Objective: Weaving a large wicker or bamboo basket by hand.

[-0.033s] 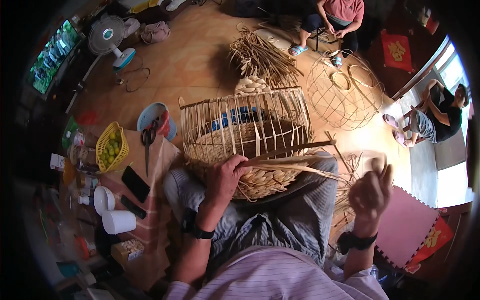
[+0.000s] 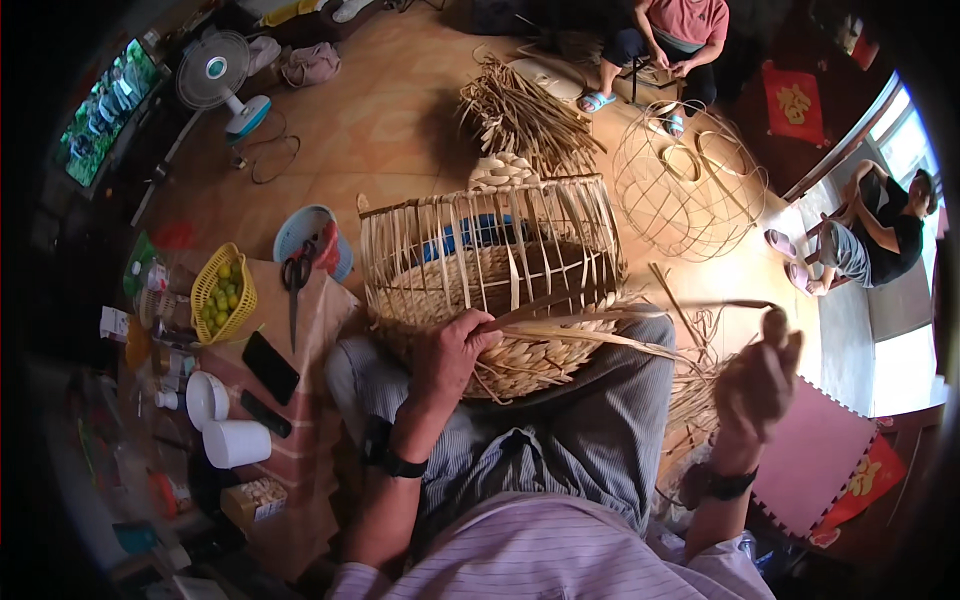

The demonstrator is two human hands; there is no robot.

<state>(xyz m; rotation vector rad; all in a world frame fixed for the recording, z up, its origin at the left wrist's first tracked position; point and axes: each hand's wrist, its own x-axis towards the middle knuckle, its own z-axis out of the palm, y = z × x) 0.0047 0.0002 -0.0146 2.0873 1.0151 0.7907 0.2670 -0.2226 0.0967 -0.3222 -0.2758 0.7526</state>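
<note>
A half-woven basket [image 2: 480, 275] rests on my lap, with a braided lower body and upright strips above it. My left hand [image 2: 455, 355] is closed at the basket's near side, pinching several pale flat plant strips [image 2: 590, 337]. One darker strip [image 2: 690, 304] stretches from there to the right. Its far end comes close to the fingertips of my right hand [image 2: 757, 385], which is raised at the right and smeared by motion. Whether those fingers grip the strip cannot be made out. Something blue [image 2: 475, 236] shows through the basket's bars.
At left, a low table holds scissors [image 2: 294, 290], a yellow basket of green fruit [image 2: 224, 292], a phone [image 2: 271, 367] and white cups [image 2: 236, 443]. A plant-strip bundle [image 2: 520, 115] and a wire frame [image 2: 690, 180] lie ahead. Two people sit beyond, one in red [image 2: 690, 22].
My right hand has shifted slightly to the right. The darker strip now reaches farther right, near its fingertips. My left hand and the basket stay in place.
</note>
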